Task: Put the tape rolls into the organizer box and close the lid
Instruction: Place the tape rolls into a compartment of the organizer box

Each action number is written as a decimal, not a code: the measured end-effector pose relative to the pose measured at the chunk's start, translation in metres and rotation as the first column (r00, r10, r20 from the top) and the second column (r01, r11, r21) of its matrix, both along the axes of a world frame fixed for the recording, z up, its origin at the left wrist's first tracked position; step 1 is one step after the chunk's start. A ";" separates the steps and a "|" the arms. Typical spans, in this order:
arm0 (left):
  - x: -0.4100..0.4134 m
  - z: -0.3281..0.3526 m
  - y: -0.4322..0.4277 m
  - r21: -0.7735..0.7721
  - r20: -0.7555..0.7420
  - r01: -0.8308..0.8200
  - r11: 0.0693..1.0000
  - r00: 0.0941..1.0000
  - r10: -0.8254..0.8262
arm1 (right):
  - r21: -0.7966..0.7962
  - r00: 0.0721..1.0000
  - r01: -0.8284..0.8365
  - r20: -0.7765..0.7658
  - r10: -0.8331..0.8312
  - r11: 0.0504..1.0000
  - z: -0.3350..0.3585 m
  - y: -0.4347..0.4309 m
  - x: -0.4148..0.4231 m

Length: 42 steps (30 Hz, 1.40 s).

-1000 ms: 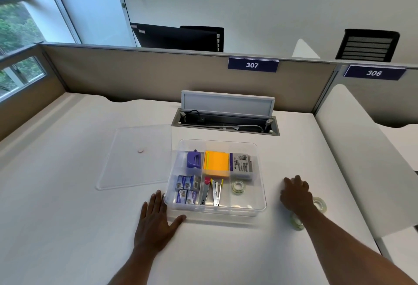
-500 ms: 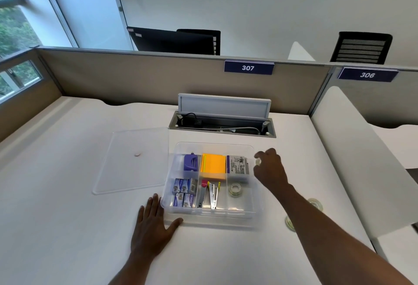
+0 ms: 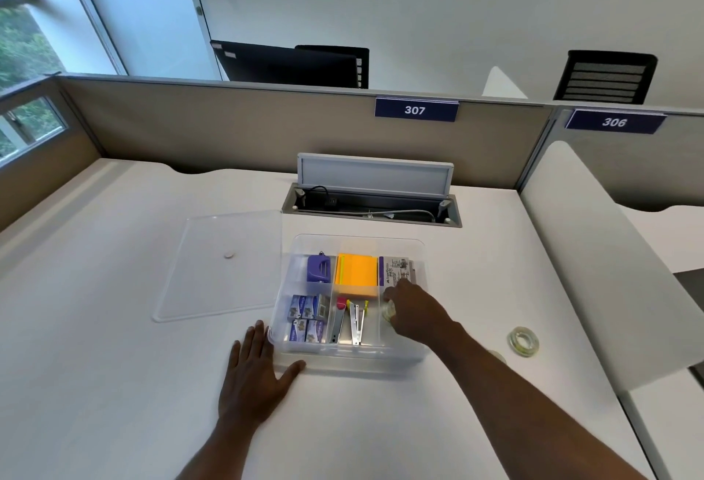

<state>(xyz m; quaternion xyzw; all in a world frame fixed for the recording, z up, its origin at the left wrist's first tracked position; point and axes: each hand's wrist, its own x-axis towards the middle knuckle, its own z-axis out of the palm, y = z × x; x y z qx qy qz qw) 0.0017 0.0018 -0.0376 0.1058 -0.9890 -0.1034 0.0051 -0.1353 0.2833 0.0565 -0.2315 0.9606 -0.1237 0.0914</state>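
Observation:
The clear organizer box (image 3: 358, 238) stands open on the white desk. Its clear lid (image 3: 224, 262) lies flat to its left. My right hand (image 3: 413, 308) reaches down into the box's front right compartment, fingers curled on a clear tape roll (image 3: 388, 311); I cannot tell whether a second roll lies under the hand. Another tape roll (image 3: 524, 341) lies on the desk right of the box. One more roll (image 3: 498, 354) peeks out behind my right forearm. My left hand (image 3: 255, 376) rests flat on the desk at the box's front left corner, holding nothing.
The box also holds a purple item (image 3: 319, 269), orange sticky notes (image 3: 356, 275), staple boxes (image 3: 306, 317) and staple removers (image 3: 352, 321). An open cable tray (image 3: 375, 207) lies behind the box. A white divider (image 3: 609, 270) borders the desk on the right.
My right hand lifted a tape roll from the desk at right, carried it over the box, and has now dropped into the front right compartment. The left hand stayed put.

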 end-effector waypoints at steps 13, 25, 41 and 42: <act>0.001 -0.001 0.000 0.004 -0.009 0.009 1.000 1.000 -0.009 | -0.099 0.997 0.015 -0.074 -0.023 0.995 -0.014 0.003 0.019; 0.000 -0.002 -0.003 -0.007 -0.004 0.009 1.000 1.000 -0.009 | 0.014 0.601 0.793 -0.182 -0.779 0.609 -0.018 0.095 0.003; 0.000 0.001 -0.001 -0.003 -0.005 0.010 1.000 1.000 -0.010 | -0.280 0.735 0.653 0.012 -0.678 0.704 -0.010 0.093 -0.003; 0.001 0.001 -0.001 -0.002 -0.005 0.011 1.000 1.000 -0.011 | -0.320 0.793 0.573 -0.016 -0.609 0.755 -0.006 0.084 -0.007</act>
